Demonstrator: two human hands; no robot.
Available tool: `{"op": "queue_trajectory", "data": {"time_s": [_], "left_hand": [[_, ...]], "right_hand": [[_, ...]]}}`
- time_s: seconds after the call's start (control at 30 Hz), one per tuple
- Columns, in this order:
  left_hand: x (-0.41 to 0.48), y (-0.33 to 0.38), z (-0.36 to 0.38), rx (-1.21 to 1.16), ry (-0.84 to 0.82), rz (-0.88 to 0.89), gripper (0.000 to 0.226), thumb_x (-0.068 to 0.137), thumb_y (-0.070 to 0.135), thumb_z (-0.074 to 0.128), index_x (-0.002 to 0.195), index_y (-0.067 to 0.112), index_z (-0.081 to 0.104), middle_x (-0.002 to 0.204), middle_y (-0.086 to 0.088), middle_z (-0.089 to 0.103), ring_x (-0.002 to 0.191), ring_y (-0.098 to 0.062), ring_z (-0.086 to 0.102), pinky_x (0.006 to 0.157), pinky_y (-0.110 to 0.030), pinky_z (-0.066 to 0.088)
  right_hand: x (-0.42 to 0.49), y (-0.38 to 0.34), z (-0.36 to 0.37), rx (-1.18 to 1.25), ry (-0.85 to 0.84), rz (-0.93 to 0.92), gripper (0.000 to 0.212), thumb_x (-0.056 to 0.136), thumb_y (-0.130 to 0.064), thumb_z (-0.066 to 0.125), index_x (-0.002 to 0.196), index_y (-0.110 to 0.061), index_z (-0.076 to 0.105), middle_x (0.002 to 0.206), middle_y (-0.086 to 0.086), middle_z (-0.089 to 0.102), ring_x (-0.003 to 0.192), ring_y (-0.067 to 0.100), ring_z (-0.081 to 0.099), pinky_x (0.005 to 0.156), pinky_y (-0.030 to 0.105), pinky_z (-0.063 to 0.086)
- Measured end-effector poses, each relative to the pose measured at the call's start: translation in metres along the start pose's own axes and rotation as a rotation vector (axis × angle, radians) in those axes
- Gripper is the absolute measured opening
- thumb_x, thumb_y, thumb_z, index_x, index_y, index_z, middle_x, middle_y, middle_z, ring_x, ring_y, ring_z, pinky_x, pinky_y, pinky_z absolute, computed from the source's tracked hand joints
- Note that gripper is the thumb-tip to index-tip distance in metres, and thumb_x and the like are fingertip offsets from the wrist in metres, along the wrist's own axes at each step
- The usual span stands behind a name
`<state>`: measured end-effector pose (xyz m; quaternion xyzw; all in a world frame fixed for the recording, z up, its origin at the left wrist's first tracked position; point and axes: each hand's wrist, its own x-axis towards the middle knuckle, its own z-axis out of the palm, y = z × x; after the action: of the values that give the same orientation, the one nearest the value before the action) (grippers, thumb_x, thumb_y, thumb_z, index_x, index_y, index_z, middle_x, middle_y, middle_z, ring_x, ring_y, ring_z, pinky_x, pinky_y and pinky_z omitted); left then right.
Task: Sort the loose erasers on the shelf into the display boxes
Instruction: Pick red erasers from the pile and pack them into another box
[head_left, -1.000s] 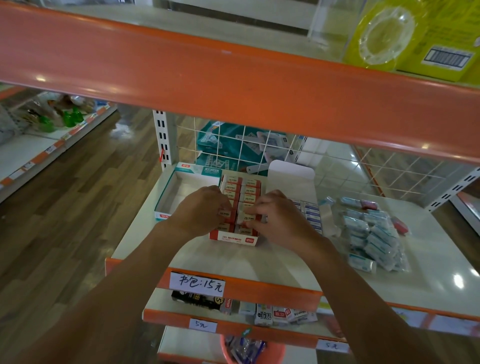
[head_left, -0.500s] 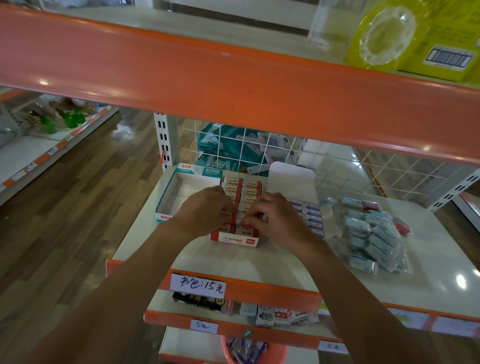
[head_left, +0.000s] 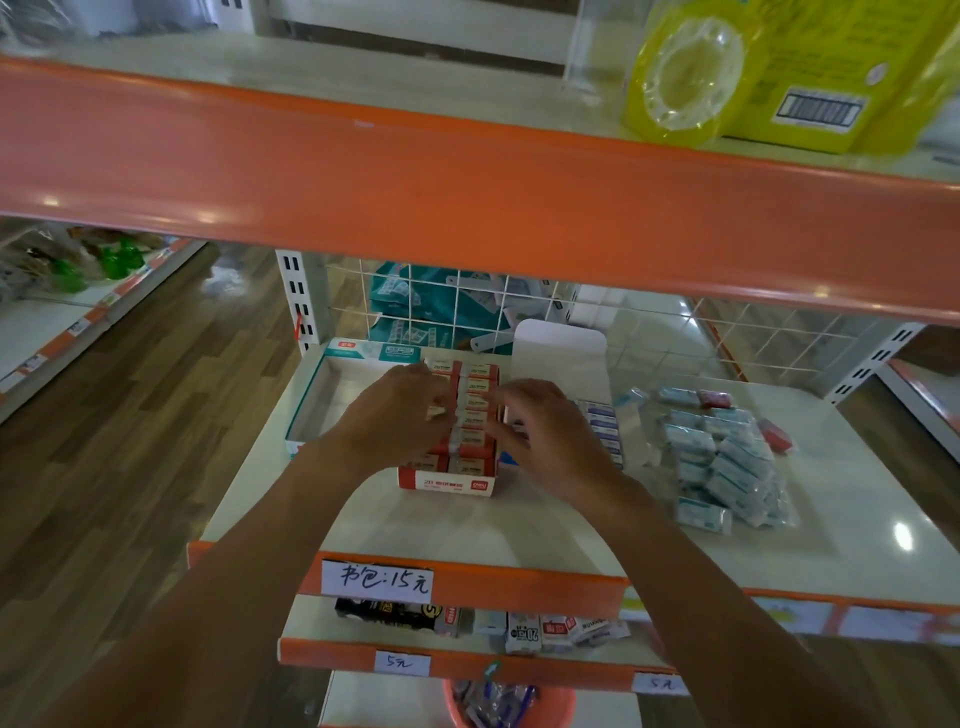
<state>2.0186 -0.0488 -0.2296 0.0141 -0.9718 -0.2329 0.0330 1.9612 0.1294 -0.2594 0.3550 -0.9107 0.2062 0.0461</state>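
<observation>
A red display box (head_left: 447, 484) stands mid-shelf, filled with two columns of red-and-white erasers (head_left: 475, 415). My left hand (head_left: 389, 421) lies over the left column with its fingers bent down onto the erasers; the fingertips are hidden. My right hand (head_left: 545, 431) reaches in from the right, its spread fingers touching the right column. An empty teal display box (head_left: 311, 400) sits to the left. A white box with blue erasers (head_left: 602, 426) is just right of my right hand. Loose blue-wrapped erasers (head_left: 727, 457) are heaped further right, beside two red ones (head_left: 717, 399).
The orange edge of the upper shelf (head_left: 467, 197) hangs low over the work area. A wire grid (head_left: 467, 312) backs the shelf. Price labels (head_left: 376, 578) line the front edge; small packets (head_left: 550, 629) lie on the shelf below. Yellow packs (head_left: 753, 73) stand above.
Both hands have moved slightly further back along the red box and come a little apart. The right hand's fingers have spread out. The boxes and loose erasers have stayed put.
</observation>
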Motion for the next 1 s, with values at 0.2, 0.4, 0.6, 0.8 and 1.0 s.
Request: {"op": "queue_trajectory", "data": {"time_s": [0.2, 0.4, 0.6, 0.8, 1.0], "left_hand": [[0.016, 0.037, 0.015, 0.01, 0.115, 0.091, 0.021, 0.094, 0.028, 0.055, 0.109, 0.018, 0.064, 0.117, -0.001, 0.061, 0.099, -0.015, 0.058, 0.085, -0.024, 0.047], [0.039, 0.082, 0.045, 0.013, 0.12, 0.198, 0.022, 0.093, 0.027, 0.056, 0.114, 0.02, 0.059, 0.117, 0.0, 0.058, 0.107, -0.015, 0.052, 0.091, -0.026, 0.041], [0.059, 0.129, 0.07, 0.044, 0.044, 0.278, 0.025, 0.094, 0.026, 0.052, 0.117, 0.018, 0.059, 0.114, -0.003, 0.055, 0.108, -0.019, 0.048, 0.089, -0.03, 0.041], [0.08, 0.169, 0.092, 0.072, -0.002, 0.358, 0.023, 0.094, 0.024, 0.05, 0.112, 0.015, 0.061, 0.109, -0.007, 0.056, 0.105, -0.022, 0.05, 0.086, -0.034, 0.043], [0.101, 0.211, 0.111, 0.097, 0.03, 0.434, 0.021, 0.092, 0.021, 0.05, 0.102, 0.011, 0.066, 0.097, -0.01, 0.058, 0.095, -0.025, 0.053, 0.075, -0.033, 0.043]], "right_hand": [[-0.019, 0.032, -0.017, 0.005, 0.118, 0.042, 0.03, 0.093, -0.028, 0.058, 0.12, -0.017, 0.06, 0.121, 0.001, 0.061, 0.117, 0.02, 0.051, 0.095, 0.04, 0.046], [-0.049, 0.071, -0.034, -0.082, 0.171, 0.159, 0.031, 0.093, -0.029, 0.056, 0.122, -0.017, 0.058, 0.122, 0.003, 0.06, 0.115, 0.022, 0.052, 0.094, 0.041, 0.045], [-0.077, 0.111, -0.051, -0.142, 0.188, 0.294, 0.032, 0.093, -0.03, 0.056, 0.125, -0.021, 0.057, 0.129, 0.001, 0.057, 0.121, 0.023, 0.049, 0.101, 0.04, 0.042], [-0.103, 0.152, -0.072, -0.105, 0.242, 0.34, 0.034, 0.092, -0.021, 0.059, 0.125, -0.014, 0.06, 0.127, 0.01, 0.06, 0.118, 0.029, 0.054, 0.098, 0.042, 0.044], [-0.122, 0.193, -0.084, -0.107, 0.25, 0.44, 0.034, 0.093, -0.021, 0.057, 0.126, -0.012, 0.059, 0.128, 0.011, 0.059, 0.117, 0.03, 0.051, 0.096, 0.041, 0.045]]}}
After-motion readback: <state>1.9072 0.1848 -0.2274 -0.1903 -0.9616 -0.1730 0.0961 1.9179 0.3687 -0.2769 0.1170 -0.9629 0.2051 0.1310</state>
